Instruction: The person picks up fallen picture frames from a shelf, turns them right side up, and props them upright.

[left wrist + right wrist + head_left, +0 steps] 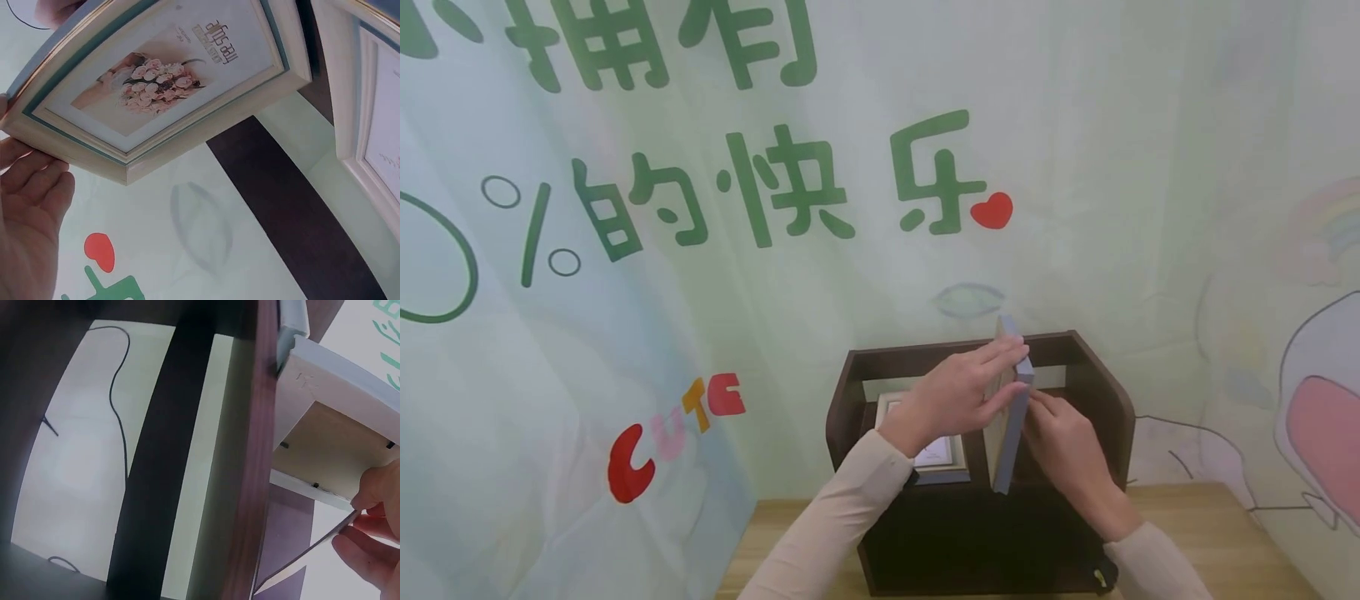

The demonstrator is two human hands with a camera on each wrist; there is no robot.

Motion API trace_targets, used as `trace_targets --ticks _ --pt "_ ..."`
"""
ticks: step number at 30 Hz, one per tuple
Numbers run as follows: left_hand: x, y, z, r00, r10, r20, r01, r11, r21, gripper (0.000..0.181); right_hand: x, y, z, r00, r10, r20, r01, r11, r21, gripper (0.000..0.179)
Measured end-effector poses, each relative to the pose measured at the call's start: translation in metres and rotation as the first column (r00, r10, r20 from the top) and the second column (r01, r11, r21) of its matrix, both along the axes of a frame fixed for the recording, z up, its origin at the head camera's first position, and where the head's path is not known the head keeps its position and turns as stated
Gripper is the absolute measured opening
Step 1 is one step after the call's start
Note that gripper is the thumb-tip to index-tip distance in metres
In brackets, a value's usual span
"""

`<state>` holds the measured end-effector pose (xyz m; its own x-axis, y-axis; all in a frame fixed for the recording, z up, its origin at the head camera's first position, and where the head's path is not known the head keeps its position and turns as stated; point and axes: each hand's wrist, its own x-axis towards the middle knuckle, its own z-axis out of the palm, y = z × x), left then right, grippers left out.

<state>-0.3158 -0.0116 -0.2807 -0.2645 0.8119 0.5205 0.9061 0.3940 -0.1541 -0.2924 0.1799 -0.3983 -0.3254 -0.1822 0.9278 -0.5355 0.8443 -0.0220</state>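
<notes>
A picture frame (1019, 417) with a pale blue-grey outer edge stands upright, edge-on to the head view, over the dark brown shelf unit (1108, 400). My left hand (958, 392) grips it by its edge, fingers near the top. Its front, in the left wrist view, has a cream and teal border round a flower bouquet print (156, 81). Behind it, my right hand (1071, 446) pinches a thin support leg (306, 553), which angles out from the brown back panel (325, 444). A second picture frame (962, 473) sits at the shelf's left, partly behind my left forearm.
The shelf unit, with raised sides and a back rail (917, 353), stands on a light wooden table (1217, 521). Behind hangs a pale printed cloth (1112, 167) with green characters, a red heart (992, 211) and coloured letters.
</notes>
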Motion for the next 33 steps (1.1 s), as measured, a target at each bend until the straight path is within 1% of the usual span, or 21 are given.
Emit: trace_targets --ticks 4,7,11,17,23,25,29,33 --pt "-0.001 0.007 0.0 1.0 -0.012 -0.011 0.012 1.0 -0.007 0.051 0.0 0.004 -0.003 0.999 -0.007 -0.036 0.009 0.999 0.034 0.039" --pt "-0.002 0.013 0.0 0.999 -0.024 -0.029 0.024 1.0 -0.012 0.05 -0.001 0.008 -0.006 0.998 -0.026 -0.059 0.028 0.999 0.043 0.035" --pt "-0.003 0.021 -0.001 0.999 -0.021 -0.035 0.02 0.999 -0.026 0.05 0.0 0.013 -0.009 0.996 -0.049 -0.071 0.053 0.997 0.049 0.03" --pt "-0.003 0.031 -0.004 0.999 -0.032 -0.034 0.03 0.998 -0.049 0.05 0.002 0.017 -0.012 0.995 -0.073 -0.067 0.076 0.996 0.042 0.027" --pt "-0.004 0.041 -0.004 0.999 -0.031 -0.034 0.029 0.997 -0.065 0.05 0.007 0.02 -0.014 0.995 -0.099 -0.024 0.1 0.994 0.033 0.038" --pt "-0.003 0.043 -0.003 0.999 -0.029 -0.036 0.026 0.997 -0.075 0.049 0.007 0.021 -0.015 0.995 -0.098 -0.021 0.099 0.995 0.028 0.038" --pt "-0.002 0.046 -0.003 0.999 -0.029 -0.026 0.027 0.996 -0.083 0.048 0.008 0.023 -0.02 0.994 -0.096 -0.043 0.097 0.995 0.024 0.035" --pt "-0.002 0.05 -0.005 0.999 -0.037 -0.017 0.035 0.995 -0.091 0.048 0.008 0.023 -0.027 0.99 -0.12 -0.069 0.122 0.992 0.028 0.035"
